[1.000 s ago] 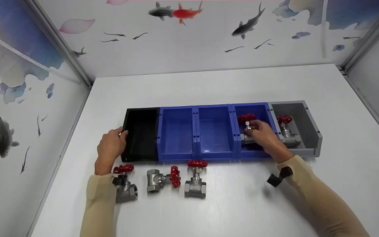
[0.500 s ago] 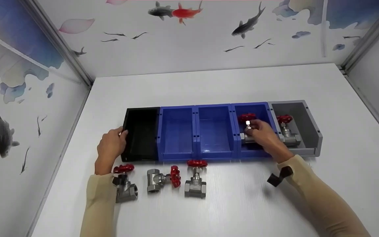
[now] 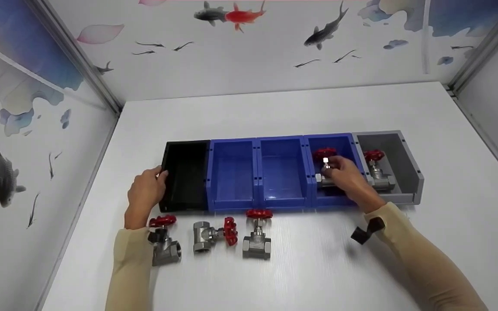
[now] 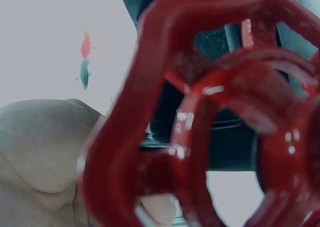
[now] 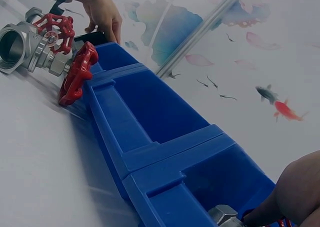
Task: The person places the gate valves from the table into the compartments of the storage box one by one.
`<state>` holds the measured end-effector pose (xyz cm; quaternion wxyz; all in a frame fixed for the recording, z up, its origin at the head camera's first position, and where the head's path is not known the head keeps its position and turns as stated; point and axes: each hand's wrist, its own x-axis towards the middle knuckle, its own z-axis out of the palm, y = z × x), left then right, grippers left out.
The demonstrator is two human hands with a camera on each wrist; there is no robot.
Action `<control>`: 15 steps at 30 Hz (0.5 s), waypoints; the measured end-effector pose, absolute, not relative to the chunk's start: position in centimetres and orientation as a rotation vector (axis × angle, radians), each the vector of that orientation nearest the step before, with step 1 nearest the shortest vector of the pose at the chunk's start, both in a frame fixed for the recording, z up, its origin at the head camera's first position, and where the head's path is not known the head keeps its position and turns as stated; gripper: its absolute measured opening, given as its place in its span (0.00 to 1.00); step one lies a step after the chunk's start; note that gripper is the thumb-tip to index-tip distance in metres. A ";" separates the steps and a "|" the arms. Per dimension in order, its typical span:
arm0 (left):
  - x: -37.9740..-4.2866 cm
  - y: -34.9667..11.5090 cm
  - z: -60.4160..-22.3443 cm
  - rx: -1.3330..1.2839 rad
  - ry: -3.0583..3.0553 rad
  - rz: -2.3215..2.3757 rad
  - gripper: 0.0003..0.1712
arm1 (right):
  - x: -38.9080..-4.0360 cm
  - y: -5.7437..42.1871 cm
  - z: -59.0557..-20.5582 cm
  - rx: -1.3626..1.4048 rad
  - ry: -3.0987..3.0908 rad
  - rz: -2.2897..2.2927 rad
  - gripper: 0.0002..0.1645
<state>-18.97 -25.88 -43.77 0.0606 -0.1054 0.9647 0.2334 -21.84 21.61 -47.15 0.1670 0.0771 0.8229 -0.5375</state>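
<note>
A right grip point(image 3: 347, 176) pinches a red-wheeled valve point(image 3: 324, 153), center right, as the left grip point(image 3: 145, 190), hold unclear, touches a black bin point(image 3: 186, 172).

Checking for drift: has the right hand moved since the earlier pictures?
No: in the head view, the right hand shows no clear shift against the grey bin.

"Head view: set where?"
"Set high, facing forward and down; stands well back, taking in the whole row of bins point(image 3: 257, 185), left hand point(image 3: 146, 190) and right hand point(image 3: 347, 178)."
"Left wrist view?"
"Looks past the left hand toward the far wall point(image 3: 253, 56); sits very near a red handwheel point(image 4: 235, 92)."
"Right wrist view?"
"Looks aslant along the bins toward the left hand; crops the nearest bin point(image 5: 225, 177) at the lower edge; shares the bins with the head view, and a red fish point(image 3: 244, 17) with both others."
</note>
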 end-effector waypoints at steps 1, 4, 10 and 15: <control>-19.0 -25.9 -43.8 -0.318 2.921 0.707 0.28 | -21.8 21.6 -47.2 0.217 2.343 -1.531 0.35; -19.0 -25.9 -43.8 -0.312 2.929 0.709 0.28 | -21.8 21.7 -47.2 0.207 2.346 -1.538 0.36; -19.0 -26.0 -43.8 -0.308 2.929 0.707 0.28 | -21.8 21.7 -47.2 0.194 2.340 -1.550 0.35; -19.0 -25.9 -43.8 -0.315 2.925 0.704 0.28 | -21.7 21.6 -47.1 0.197 2.342 -1.539 0.36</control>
